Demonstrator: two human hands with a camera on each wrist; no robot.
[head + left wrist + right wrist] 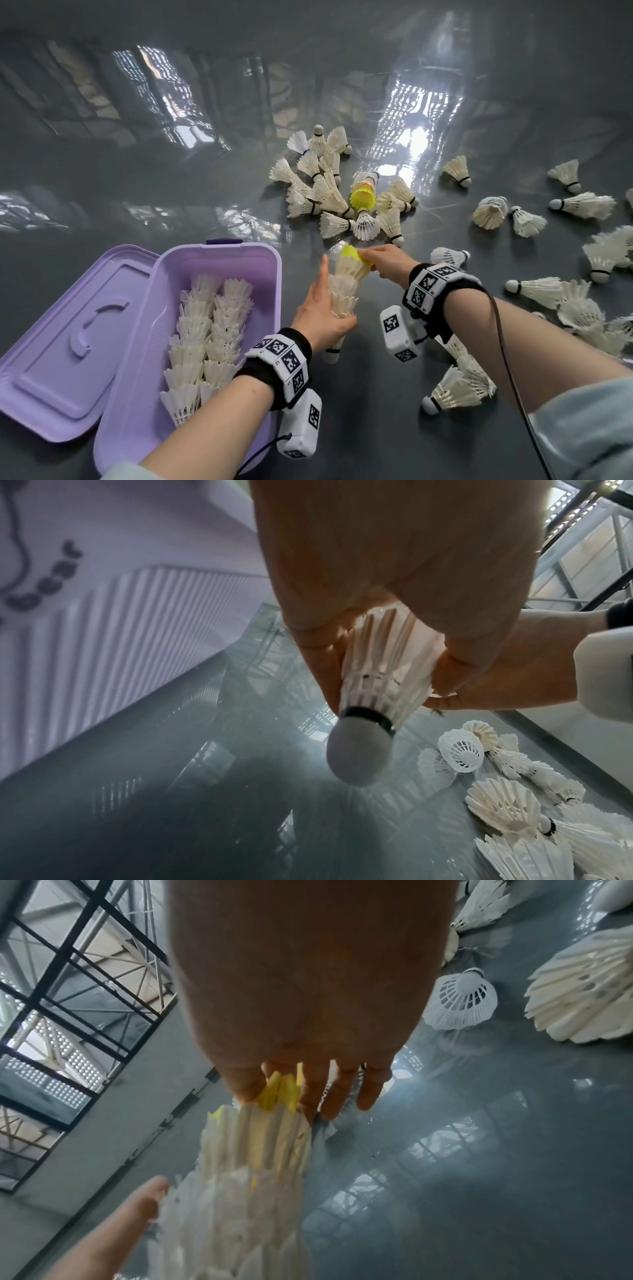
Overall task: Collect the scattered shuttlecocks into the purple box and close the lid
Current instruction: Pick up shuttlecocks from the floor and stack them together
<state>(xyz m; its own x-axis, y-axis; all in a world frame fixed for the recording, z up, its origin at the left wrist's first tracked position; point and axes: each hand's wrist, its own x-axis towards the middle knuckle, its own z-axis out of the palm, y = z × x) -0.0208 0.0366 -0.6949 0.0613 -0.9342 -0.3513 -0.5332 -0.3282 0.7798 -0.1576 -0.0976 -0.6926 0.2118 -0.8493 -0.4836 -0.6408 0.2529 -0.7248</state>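
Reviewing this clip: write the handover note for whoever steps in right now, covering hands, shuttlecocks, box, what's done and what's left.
Left hand: grips a nested stack of white shuttlecocks, index finger extended.
Right hand: pinches a yellow shuttlecock at the stack's top end.
Purple box: open, lid laid flat to its left, two rows of stacked shuttlecocks inside.
Done: part of the collection is boxed.
Left: box the held stack, gather the many loose shuttlecocks on the floor ahead and to the right, close the lid.

Head view looks steeply down; both wrist views sit close, sharing the held shuttlecock stack (344, 294).
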